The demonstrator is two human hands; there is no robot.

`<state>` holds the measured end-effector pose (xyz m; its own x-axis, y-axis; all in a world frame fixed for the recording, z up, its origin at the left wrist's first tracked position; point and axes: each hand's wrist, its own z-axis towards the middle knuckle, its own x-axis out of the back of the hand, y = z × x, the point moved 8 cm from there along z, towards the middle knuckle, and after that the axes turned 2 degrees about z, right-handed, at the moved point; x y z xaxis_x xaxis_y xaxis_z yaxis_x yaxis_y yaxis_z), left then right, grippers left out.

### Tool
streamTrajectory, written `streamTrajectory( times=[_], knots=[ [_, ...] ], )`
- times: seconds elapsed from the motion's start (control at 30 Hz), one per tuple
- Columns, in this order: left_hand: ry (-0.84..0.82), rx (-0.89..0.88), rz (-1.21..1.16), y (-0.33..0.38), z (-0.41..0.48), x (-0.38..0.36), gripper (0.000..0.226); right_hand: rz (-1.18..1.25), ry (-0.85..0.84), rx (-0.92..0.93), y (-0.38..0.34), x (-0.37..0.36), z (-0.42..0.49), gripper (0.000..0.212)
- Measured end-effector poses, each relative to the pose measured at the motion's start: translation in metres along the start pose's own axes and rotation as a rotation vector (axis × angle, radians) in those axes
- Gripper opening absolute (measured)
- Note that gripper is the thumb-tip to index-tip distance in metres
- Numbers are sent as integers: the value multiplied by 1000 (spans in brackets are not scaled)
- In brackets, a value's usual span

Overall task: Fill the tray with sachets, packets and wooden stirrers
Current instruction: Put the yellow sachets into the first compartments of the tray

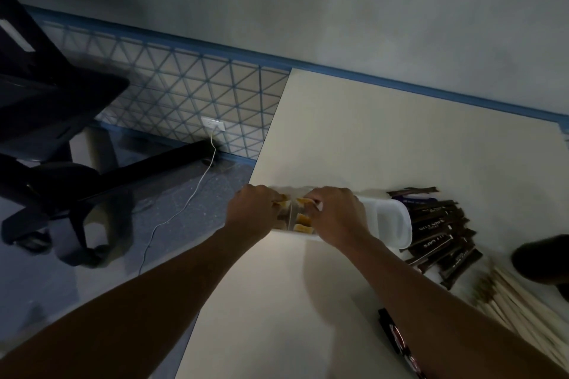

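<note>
A white compartment tray lies on the cream table near its left edge. Both hands are over the tray's left end. My left hand is curled on yellow sachets at the left compartment. My right hand pinches another yellow sachet over the neighbouring compartment, where more yellow sachets lie. Dark brown stick packets are fanned on the table right of the tray. Pale wooden stirrers are heaped at the lower right.
A dark packet with red print lies by my right forearm. A dark round object sits at the right edge. Left of the table stand a black office chair and a white cable on the blue floor.
</note>
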<state>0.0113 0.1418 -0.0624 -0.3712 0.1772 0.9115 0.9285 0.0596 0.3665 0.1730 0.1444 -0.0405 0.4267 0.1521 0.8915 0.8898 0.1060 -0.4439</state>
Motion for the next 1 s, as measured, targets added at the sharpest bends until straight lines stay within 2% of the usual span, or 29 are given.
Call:
streamTrajectory(
  times=[0.33,0.47,0.6,0.77,1.0],
  knots=[
    [8,-17,-43,-5,3,-3,26,6,-72,-57,0,-1,-2,15],
    [15,-36,-128,-6,3,4,19,15,-49,45,-19,8,-4,18],
    [21,-47,-219,-9,4,8,17,4,-190,175,-48,2,-11,21],
    [-14,-73,-275,-12,1,8,17,-121,-404,174,-55,-28,-12,41],
    [-18,-100,-286,-13,3,4,18,-212,-485,153,-53,-53,-8,29]
  ],
)
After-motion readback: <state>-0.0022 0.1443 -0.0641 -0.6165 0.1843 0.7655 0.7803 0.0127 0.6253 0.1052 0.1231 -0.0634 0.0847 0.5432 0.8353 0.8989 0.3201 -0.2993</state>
